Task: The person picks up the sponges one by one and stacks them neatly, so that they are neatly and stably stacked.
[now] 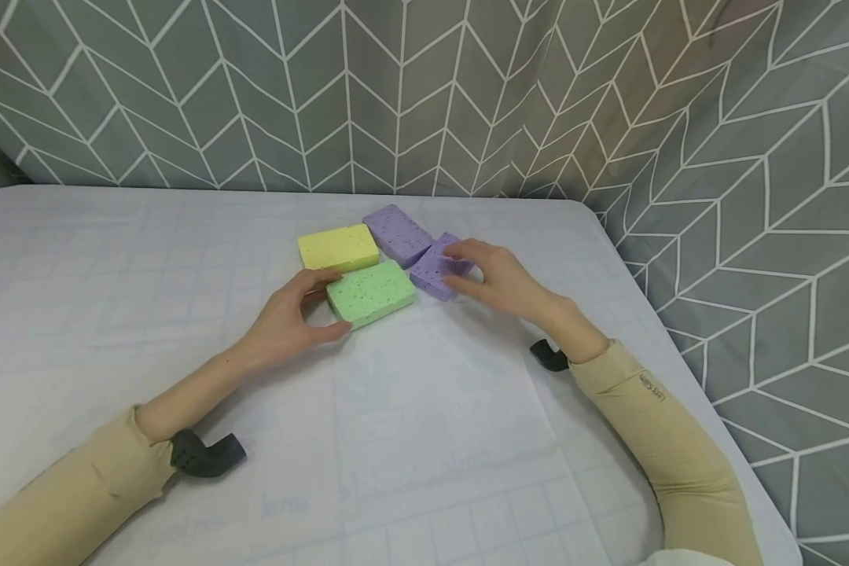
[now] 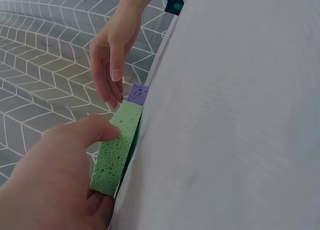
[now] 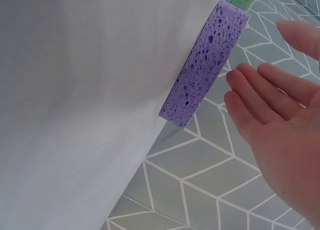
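Observation:
A green sponge (image 1: pixel 371 292) lies nearest the person among several sponges on the white table. My left hand (image 1: pixel 286 318) grips its left end, with the thumb at the near edge and fingers at the far side; in the left wrist view the thumb presses on the green sponge (image 2: pixel 112 155). Over the near purple sponge (image 1: pixel 435 271) hovers my right hand (image 1: pixel 502 279), fingers loosely bent. In the right wrist view that purple sponge (image 3: pixel 205 65) stands apart from the right hand (image 3: pixel 280 105), whose palm is bare.
Behind the green sponge lies a yellow sponge (image 1: pixel 338 248), with another purple sponge (image 1: pixel 398 234) at its right. The white table (image 1: pixel 424 440) ends at a patterned grey curtain (image 1: pixel 368 94) at the back and right. Dark wrist mounts (image 1: pixel 205 454) stick out from both sleeves.

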A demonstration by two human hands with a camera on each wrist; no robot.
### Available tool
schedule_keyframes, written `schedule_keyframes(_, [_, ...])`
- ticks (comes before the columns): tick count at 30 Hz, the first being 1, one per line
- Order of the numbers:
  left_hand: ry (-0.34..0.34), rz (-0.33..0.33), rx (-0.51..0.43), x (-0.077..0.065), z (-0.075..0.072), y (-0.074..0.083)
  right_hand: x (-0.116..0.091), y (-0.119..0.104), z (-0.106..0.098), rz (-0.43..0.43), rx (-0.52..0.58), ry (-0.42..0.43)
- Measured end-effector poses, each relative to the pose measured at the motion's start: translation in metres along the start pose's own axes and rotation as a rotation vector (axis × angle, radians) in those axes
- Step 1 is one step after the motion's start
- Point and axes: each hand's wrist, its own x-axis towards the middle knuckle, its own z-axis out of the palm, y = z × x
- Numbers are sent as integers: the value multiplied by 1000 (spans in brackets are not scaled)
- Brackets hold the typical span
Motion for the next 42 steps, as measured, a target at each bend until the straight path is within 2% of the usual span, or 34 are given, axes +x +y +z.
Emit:
schedule_keyframes(7, [1,-13,-42,0,-1,0,0,-6,5,-15,-23,-32])
schedule_keyframes(13, [-2,-12,-117,-1,-2,2,0,-10,8,-4,-29,-68])
schedule_keyframes(19, [-22,4,-183,-1,-2,3,0,-12,10,-32,-23,-88])
schedule_keyframes(29, [-45,36,-186,-3,-2,6,-2,-18,13,-50,29,-96])
schedule_keyframes(35, [-44,51,-182,-2,-2,6,-1,-20,14,-42,210,-91])
schedule_keyframes(38, [-47,51,-181,-2,-2,5,-1,-25,14,20,324,-105])
schedule_keyframes(42, [-55,53,-177,-2,-3,6,1,-32,13,139,534,-129])
